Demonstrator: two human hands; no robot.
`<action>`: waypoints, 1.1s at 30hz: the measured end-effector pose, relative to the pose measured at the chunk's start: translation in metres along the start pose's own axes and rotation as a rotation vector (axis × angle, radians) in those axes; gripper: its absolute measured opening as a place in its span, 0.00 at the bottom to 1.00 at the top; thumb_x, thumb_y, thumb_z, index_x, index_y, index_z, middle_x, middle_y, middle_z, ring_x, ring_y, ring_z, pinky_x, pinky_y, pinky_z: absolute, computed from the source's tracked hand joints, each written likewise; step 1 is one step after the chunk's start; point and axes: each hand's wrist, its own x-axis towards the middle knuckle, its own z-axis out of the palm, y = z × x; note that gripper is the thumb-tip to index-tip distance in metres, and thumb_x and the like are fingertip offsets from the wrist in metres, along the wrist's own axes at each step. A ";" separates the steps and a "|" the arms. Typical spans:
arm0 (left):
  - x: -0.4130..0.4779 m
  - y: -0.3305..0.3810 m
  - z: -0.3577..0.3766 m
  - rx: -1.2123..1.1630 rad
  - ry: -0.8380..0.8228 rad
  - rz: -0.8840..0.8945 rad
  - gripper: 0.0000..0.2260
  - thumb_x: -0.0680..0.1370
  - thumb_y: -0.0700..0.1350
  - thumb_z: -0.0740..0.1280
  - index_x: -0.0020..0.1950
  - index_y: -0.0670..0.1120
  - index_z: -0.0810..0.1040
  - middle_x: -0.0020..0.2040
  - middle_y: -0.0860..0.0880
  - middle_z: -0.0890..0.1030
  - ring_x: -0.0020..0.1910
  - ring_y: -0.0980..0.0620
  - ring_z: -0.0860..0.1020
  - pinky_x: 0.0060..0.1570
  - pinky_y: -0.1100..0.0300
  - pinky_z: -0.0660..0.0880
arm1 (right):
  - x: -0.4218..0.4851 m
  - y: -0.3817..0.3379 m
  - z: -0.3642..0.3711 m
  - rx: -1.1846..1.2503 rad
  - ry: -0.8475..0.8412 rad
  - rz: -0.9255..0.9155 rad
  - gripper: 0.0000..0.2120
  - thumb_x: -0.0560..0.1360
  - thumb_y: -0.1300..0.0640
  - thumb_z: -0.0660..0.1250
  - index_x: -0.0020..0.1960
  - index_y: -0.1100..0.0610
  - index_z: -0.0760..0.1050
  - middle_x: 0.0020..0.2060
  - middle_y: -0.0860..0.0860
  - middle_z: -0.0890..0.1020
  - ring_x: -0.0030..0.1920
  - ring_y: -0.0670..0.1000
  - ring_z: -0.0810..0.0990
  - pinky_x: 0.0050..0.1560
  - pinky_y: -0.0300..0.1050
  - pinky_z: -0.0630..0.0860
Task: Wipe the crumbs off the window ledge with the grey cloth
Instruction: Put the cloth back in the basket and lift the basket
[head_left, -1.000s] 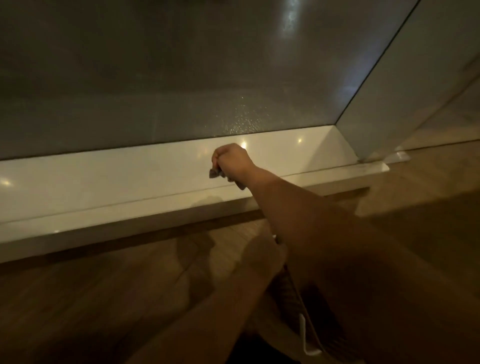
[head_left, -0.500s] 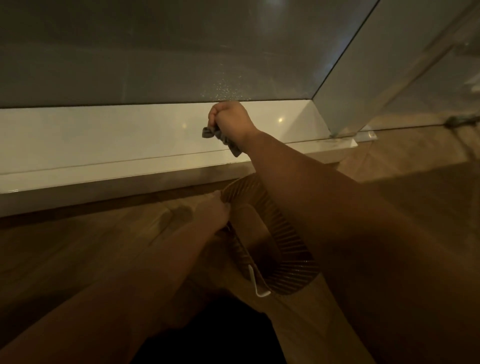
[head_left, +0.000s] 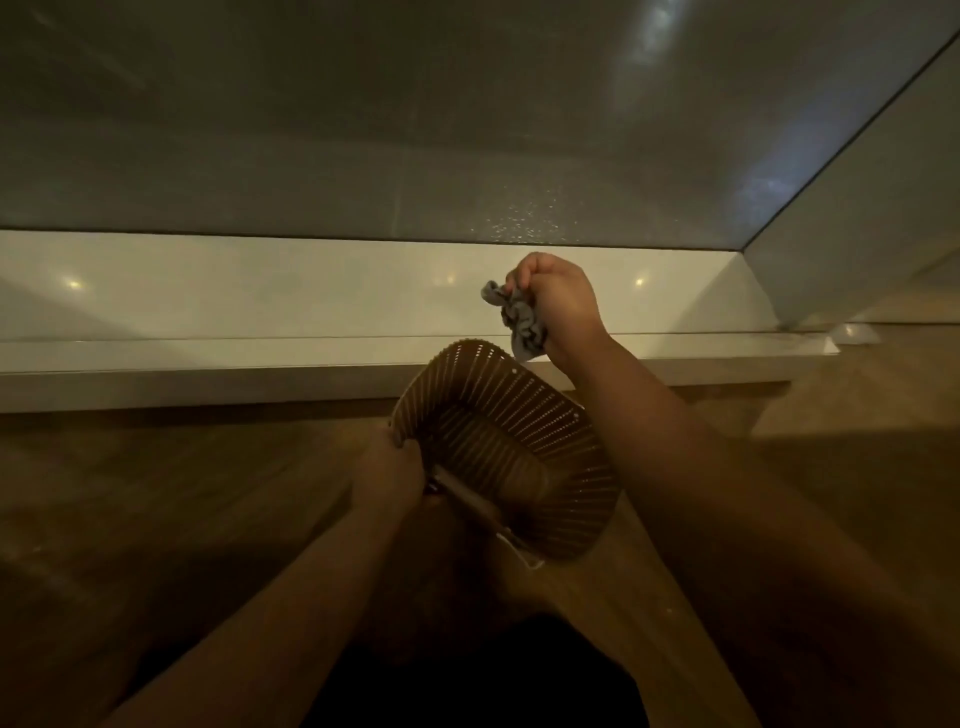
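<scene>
My right hand (head_left: 558, 299) grips the bunched grey cloth (head_left: 519, 317) in a fist, held just above the front edge of the white window ledge (head_left: 260, 296). The cloth hangs down from the fist over the rim of a brown slotted basket (head_left: 514, 447). My left hand (head_left: 389, 470) holds that basket by its left rim, tilted up against the ledge's front edge. Crumbs are too small to make out in the dim light.
Frosted window glass (head_left: 467, 130) rises behind the ledge, and a slanted side panel (head_left: 857, 234) closes it off at the right. Wooden floor (head_left: 156, 493) lies below the ledge. A dark shape sits at the bottom centre.
My right hand lifted the cloth off the ledge surface toward its front edge. My left hand raised the basket up under the cloth.
</scene>
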 end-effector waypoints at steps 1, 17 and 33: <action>-0.004 -0.007 -0.008 -0.070 0.043 -0.035 0.07 0.81 0.44 0.56 0.49 0.48 0.73 0.48 0.43 0.77 0.46 0.43 0.79 0.48 0.47 0.79 | -0.004 0.003 0.007 0.041 -0.009 -0.007 0.18 0.66 0.77 0.50 0.28 0.59 0.68 0.28 0.54 0.73 0.32 0.55 0.79 0.31 0.43 0.69; -0.025 -0.054 -0.038 -0.734 0.283 -0.236 0.16 0.80 0.40 0.59 0.68 0.45 0.68 0.61 0.39 0.76 0.50 0.39 0.80 0.27 0.58 0.78 | -0.033 0.089 0.074 0.278 -0.116 0.123 0.22 0.68 0.76 0.50 0.24 0.56 0.70 0.24 0.49 0.77 0.33 0.50 0.74 0.40 0.44 0.74; 0.001 -0.052 -0.067 -0.279 0.300 -0.218 0.18 0.71 0.51 0.63 0.59 0.47 0.74 0.59 0.42 0.75 0.48 0.44 0.77 0.54 0.46 0.76 | 0.004 0.160 0.118 -1.041 -0.830 0.119 0.17 0.70 0.72 0.56 0.33 0.57 0.77 0.33 0.46 0.76 0.39 0.49 0.76 0.42 0.45 0.75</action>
